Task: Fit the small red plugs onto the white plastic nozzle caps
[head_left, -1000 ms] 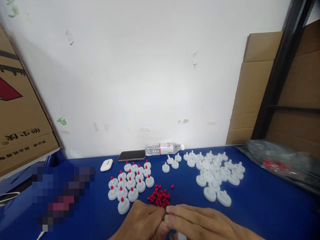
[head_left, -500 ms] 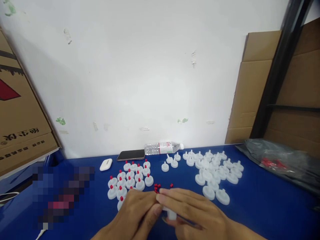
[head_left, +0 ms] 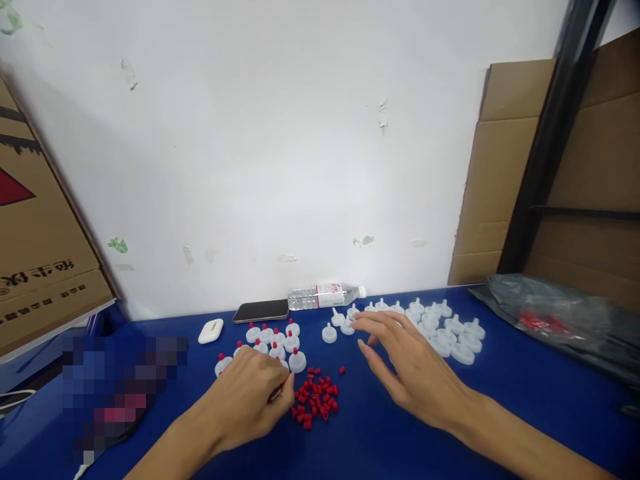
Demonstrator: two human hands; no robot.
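The right hand [head_left: 415, 373] is hovering, fingers spread, over plain white caps [head_left: 429, 325]. The left hand [head_left: 245, 393] is lying curled beside red-tipped caps [head_left: 297, 362], hiding any pinch; its closeness is probably risking toppling caps or scattering red sleeves [head_left: 314, 402] alongside.

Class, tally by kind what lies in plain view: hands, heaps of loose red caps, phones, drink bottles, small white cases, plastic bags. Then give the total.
Left hand and right hand: 2
Heap of loose red caps: 1
Phone: 1
Drink bottle: 1
Small white case: 1
Plastic bag: 1
Total: 7
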